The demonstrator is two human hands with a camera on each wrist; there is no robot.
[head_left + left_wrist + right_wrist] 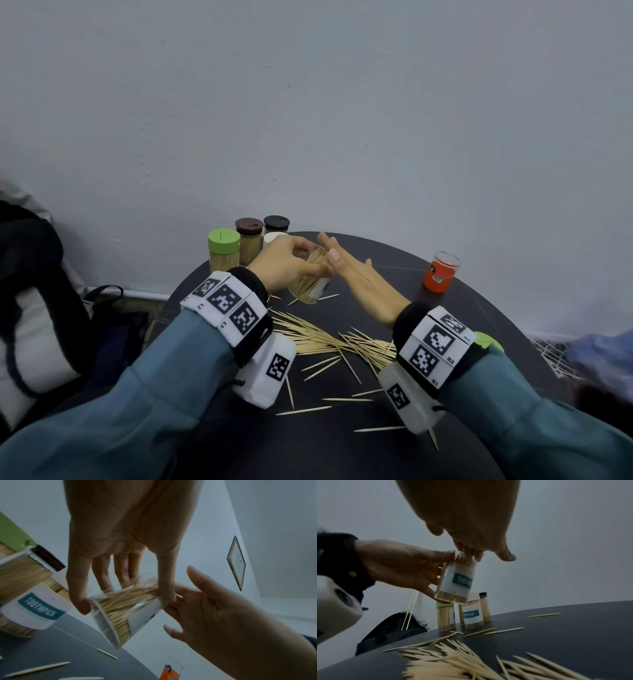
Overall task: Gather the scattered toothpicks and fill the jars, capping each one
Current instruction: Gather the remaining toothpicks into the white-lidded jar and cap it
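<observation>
My left hand point(287, 260) grips a clear labelled jar point(310, 284), uncapped, packed with toothpicks and tilted with its mouth away from me, above the dark round table point(383, 253). In the left wrist view the left thumb and fingers point(78, 588) wrap the jar point(123, 609). My right hand point(346, 270) lies flat-fingered against the jar's mouth, its fingertips touching the toothpick ends point(173, 601). The right wrist view shows the jar point(458, 580) held under my right hand point(467, 520). A heap of scattered toothpicks point(329, 342) lies on the table between my wrists.
Capped full jars stand at the table's far left: green lid point(223, 251), brown lid point(249, 240), black lid point(276, 224), white lid point(274, 237). An orange jar point(440, 272) stands far right. A loose green lid point(488, 341) lies by my right wrist. A dark bag point(41, 308) sits left.
</observation>
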